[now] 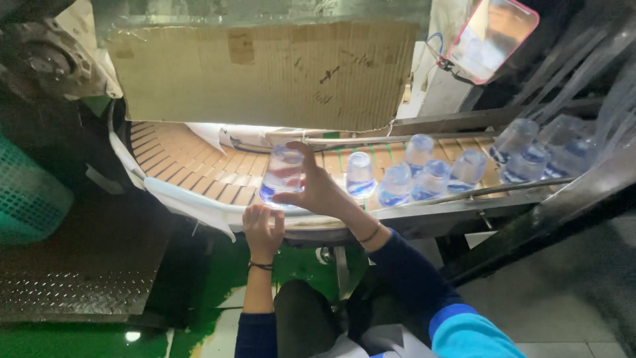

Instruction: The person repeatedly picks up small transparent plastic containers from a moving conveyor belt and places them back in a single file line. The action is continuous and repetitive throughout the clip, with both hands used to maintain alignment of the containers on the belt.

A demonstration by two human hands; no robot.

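The right hand (318, 189) is wrapped around a clear plastic bottle (283, 174) that stands upright at the near edge of the curved conveyor belt (179, 162). The thumb presses the bottle's lower side while the fingers curl over its upper part from behind — so the bottle sits to the left of the palm, firmly enclosed, its blue-tinted base just above the belt's white rim.

The left hand (262, 229) rests below, on the belt's white edge guard (185, 202), fingers loosely bent against the rim directly under the bottle's base. It grasps nothing that can be seen; whether the fingertips touch the bottle itself cannot be told.

To the right, a loose cluster of similar bottles (414, 176) stands on the belt between metal guide rails (503, 189) (more of them trail off toward the far right, blurred). A sheet of cardboard (265, 73) hangs above the belt's curve, and a pink-rimmed mirror (490, 36) leans at the upper right. A green mesh basket (26, 192) sits at the left — well apart from both hands.
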